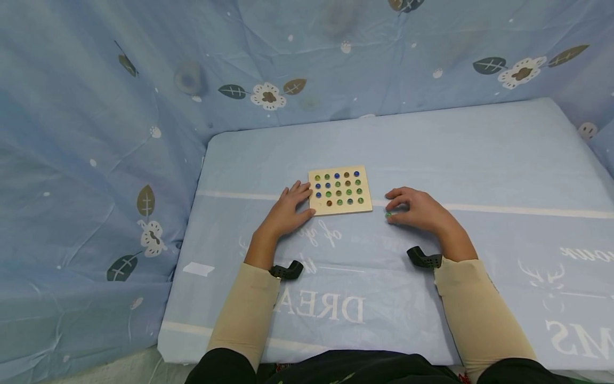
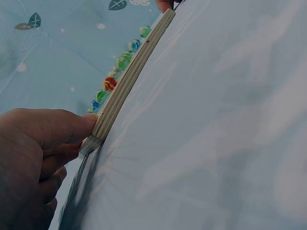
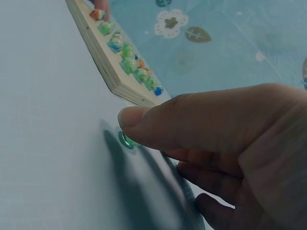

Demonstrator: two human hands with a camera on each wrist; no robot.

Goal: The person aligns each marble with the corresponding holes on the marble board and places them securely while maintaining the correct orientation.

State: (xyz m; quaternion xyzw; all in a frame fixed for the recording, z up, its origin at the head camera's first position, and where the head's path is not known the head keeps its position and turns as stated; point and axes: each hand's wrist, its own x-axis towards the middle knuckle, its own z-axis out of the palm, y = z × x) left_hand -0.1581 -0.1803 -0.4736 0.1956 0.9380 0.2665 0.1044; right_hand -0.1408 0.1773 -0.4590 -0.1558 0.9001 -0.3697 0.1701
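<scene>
A pale wooden board (image 1: pixel 341 209) lies flat on the covered table, with rows of green, blue and amber-brown glass marbles seated on it. At its left side my left hand (image 1: pixel 286 212) holds it, thumb (image 2: pixel 79 125) at the near corner and fingertips along the left edge. A spot near that corner bears no marble. Right of the board, my right hand (image 1: pixel 418 212) pinches a green marble (image 3: pixel 128 139) low over the cloth, between thumb and fingers. The thumb hides much of this marble in the right wrist view.
A light blue printed cloth (image 1: pixel 479 160) with white lettering covers the table. Blue floral fabric (image 1: pixel 326 64) hangs behind it and at the left. A small white patch (image 1: pixel 198 269) lies on the left part of the cloth. Dark bands (image 1: pixel 287 271) circle both wrists.
</scene>
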